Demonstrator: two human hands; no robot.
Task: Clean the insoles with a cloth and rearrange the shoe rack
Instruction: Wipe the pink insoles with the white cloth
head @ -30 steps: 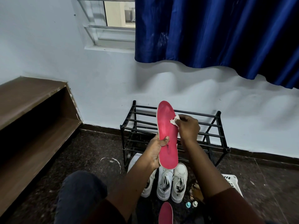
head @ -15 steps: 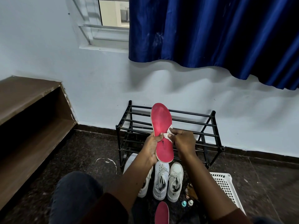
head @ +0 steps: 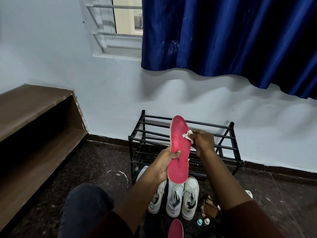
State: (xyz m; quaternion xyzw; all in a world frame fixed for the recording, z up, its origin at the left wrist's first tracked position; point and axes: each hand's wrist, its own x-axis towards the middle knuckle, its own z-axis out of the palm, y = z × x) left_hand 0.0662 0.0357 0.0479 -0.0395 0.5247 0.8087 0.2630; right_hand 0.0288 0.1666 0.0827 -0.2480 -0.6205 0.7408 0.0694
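Observation:
A red insole (head: 178,148) stands upright in front of the black metal shoe rack (head: 228,143). My left hand (head: 165,162) grips its lower left edge, thumb across the front. My right hand (head: 202,141) pinches a small white cloth (head: 187,135) against the insole's upper right side. A second red insole (head: 175,228) lies on the floor at the bottom edge. White sneakers (head: 175,198) stand side by side on the floor below the held insole. The rack's shelves hold nothing that I can see.
A brown wooden shelf unit (head: 34,134) runs along the left wall. A blue curtain (head: 231,40) hangs over the window above the rack. Two small bottle caps (head: 203,221) and a brown scrap (head: 210,207) lie right of the sneakers. My knee (head: 85,206) is at lower left.
My right hand with the cloth slid down the insole to its middle, then back up to the upper right side. My left hand kept its grip on the lower edge.

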